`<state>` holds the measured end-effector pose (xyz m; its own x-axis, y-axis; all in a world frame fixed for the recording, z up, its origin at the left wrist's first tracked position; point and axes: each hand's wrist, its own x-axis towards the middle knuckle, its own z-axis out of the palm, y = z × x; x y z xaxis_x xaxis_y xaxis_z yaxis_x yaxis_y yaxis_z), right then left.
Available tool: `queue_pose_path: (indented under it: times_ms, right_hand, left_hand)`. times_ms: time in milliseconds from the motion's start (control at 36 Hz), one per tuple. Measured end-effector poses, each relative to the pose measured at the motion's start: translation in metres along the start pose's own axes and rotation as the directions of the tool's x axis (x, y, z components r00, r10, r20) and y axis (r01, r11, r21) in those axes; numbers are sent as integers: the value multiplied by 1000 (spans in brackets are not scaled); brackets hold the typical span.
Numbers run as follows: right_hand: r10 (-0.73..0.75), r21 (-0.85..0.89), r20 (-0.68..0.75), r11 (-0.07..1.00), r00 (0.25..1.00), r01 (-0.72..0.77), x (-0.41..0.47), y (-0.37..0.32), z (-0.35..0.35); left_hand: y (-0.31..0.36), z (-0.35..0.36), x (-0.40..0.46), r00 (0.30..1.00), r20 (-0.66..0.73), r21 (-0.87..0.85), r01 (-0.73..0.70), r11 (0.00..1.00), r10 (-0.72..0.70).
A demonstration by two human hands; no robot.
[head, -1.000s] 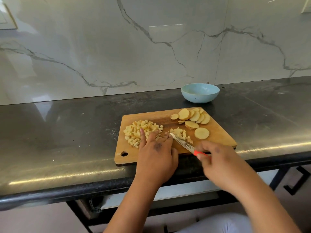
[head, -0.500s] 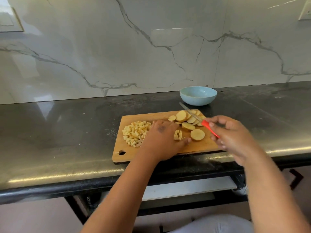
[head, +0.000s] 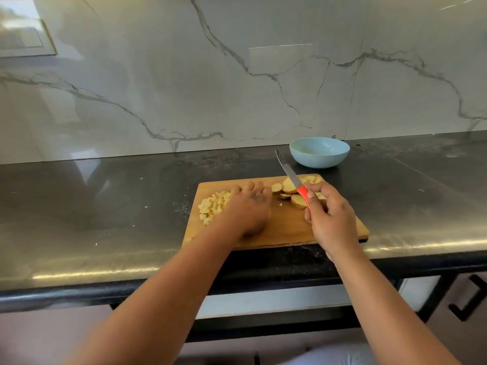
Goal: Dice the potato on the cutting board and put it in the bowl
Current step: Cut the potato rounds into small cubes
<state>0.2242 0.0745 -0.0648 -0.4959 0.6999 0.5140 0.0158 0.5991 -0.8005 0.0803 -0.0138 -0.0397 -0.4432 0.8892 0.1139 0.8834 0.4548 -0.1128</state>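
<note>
Head view, and we start at the left of the cutting board (head: 287, 227), a wooden board lying on the dark desk (head: 105, 201) with its near edge close to the desk's front lip. On the board's left part sits a heap of potato cubes (head: 213, 206), pale yellow and piled together. Just right of the heap comes the left hand (head: 250, 209), palm down on the board, fingers stretched flat and pointing away from the person, their side against the cubes; nothing is held in that grip, it lies spread. One small scrap (head: 280, 204) lies on bare wood right of that hand. Further right, at the board's far right corner, the potato slices (head: 290, 187) lie overlapping, round and uncut, skin showing at their edges. Over those slices the right hand (head: 329, 219) is raised off the board, its grip clamped around the red handle of the knife (head: 290, 175), thumb on top, blade angled up and away toward the wall. Beyond the board's far right corner, standing apart from it on the desk, is the blue bowl (head: 319, 152); no potato shows inside. Behind everything rises the veined marble wall (head: 237, 75).
</note>
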Motion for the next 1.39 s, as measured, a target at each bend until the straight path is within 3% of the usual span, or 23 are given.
queue_pose_path:
  times_ms: [139, 389, 556, 639, 694, 778, 944, 1167, 1389]
  right_hand:
    - [-23, 14, 5, 1000, 1000, 22, -1, 0, -2]
    - [-16, 37, -34, 999, 999, 17, -1, 5, 0]
    - [-13, 80, -99, 997, 995, 21, -2, 5, 1]
    - [45, 181, -138, 983, 989, -19, -1, 9, 3]
    - [88, 262, -166, 964, 982, -43, 0, 11, 2]
    - [109, 309, -185, 950, 977, -47, -1, 10, 2]
    - [112, 318, -164, 946, 980, -55, 1, 12, 2]
    - [138, 333, -137, 939, 981, -85, 3, 16, 1]
    - [151, 347, -151, 934, 977, -91, 4, 16, 1]
  left_hand:
    - [-29, -1, 3, 998, 4, 42, 59, 997, -59]
    - [-63, -22, 10, 973, -180, -423, 56, 905, -144]
    - [-63, -21, 20, 924, -299, -384, 113, 917, -239]
    - [-50, -21, 29, 961, -193, -261, 142, 955, -196]
    - [-40, -20, 41, 989, -94, -236, 87, 968, -112]
    - [-23, -18, 59, 1000, -2, -309, -24, 951, 24]
    - [-5, -13, 87, 994, 103, -473, 25, 881, 27]
    - [0, -19, 98, 993, 112, -431, 19, 902, 33]
    - [-11, -56, 55, 999, -17, -478, -51, 877, 49]
